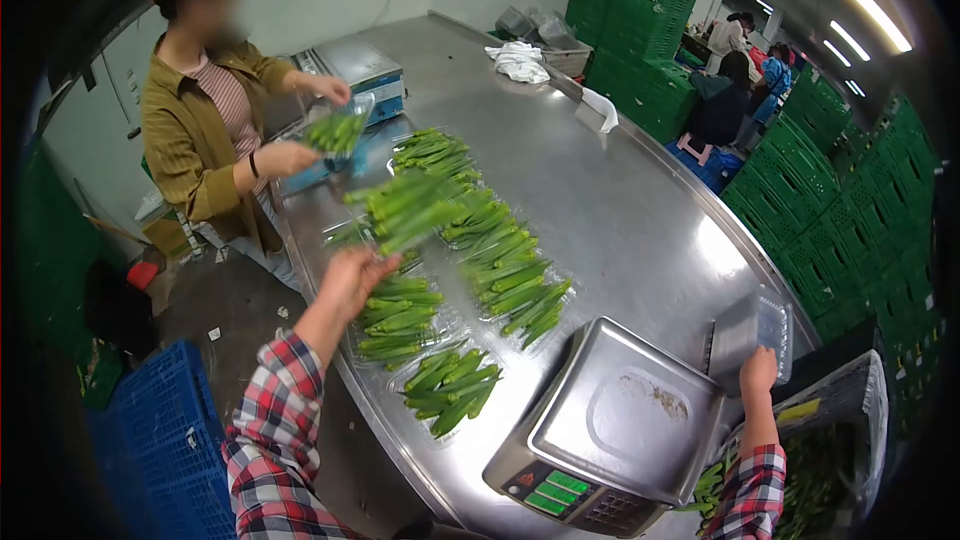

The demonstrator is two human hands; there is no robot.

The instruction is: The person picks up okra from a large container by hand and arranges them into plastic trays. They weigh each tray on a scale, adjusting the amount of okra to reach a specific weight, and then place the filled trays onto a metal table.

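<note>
My left hand is closed on the near edge of a clear tray of green okra, blurred by motion, above the other trays. Two rows of okra packs lie beneath and beside it on the steel table. At the right, my right hand grips the edge of a stack of clear plastic trays beyond the scale. The steel scale has a bare pan and green lit displays. A crate with loose okra is partly hidden by my right sleeve.
Across the table's left side, a co-worker holds another okra pack near a blue and steel machine. White cloths lie at the far edge. Green crates are stacked at the right; a blue crate stands lower left.
</note>
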